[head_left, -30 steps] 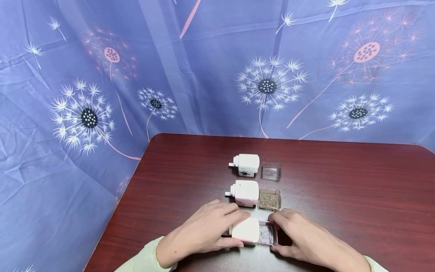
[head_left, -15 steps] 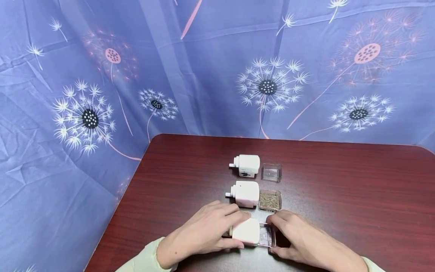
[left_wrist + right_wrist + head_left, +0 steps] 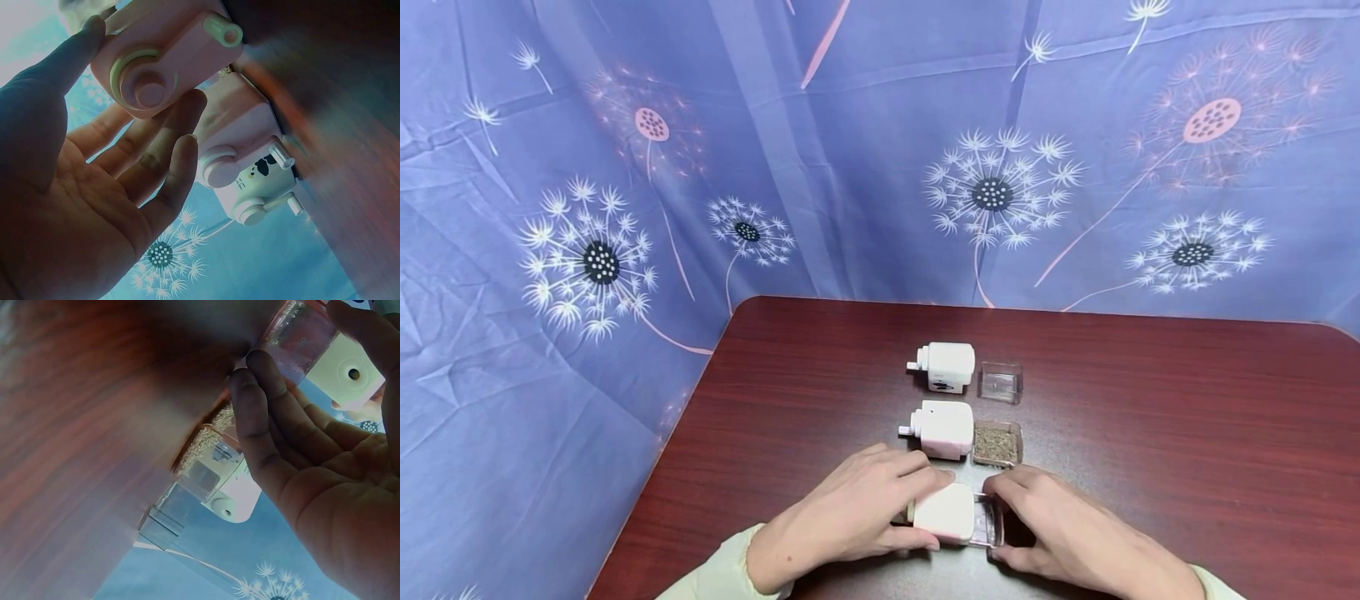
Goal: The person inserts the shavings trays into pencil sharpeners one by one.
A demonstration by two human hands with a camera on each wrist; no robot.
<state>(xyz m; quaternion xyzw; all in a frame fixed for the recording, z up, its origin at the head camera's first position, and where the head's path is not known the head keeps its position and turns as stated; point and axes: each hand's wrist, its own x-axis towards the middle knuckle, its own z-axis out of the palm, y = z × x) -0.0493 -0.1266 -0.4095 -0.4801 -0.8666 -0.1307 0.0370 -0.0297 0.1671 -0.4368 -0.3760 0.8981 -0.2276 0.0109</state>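
Note:
Nearest me on the table lies a cream and pink hand-crank pencil sharpener (image 3: 944, 513). My left hand (image 3: 865, 508) grips its crank end, thumb on the near side and fingers on the far side. A clear drawer (image 3: 985, 522) sticks partly out of its right end. My right hand (image 3: 1063, 529) holds that drawer between thumb and fingers. In the right wrist view a few shavings show inside the drawer (image 3: 300, 337). The crank knob (image 3: 224, 31) of this sharpener shows in the left wrist view.
Beyond my hands lies a pink-white sharpener (image 3: 945, 428), with a drawer of brown shavings (image 3: 996, 443) at its right. Farther back is a white sharpener (image 3: 950, 365) with a dark print, beside a clear drawer (image 3: 1000, 383). A blue dandelion cloth (image 3: 880, 167) hangs behind the table.
My right hand has moved slightly left with the drawer, so less of the drawer sticks out of the near sharpener. My left hand keeps its grip in place.

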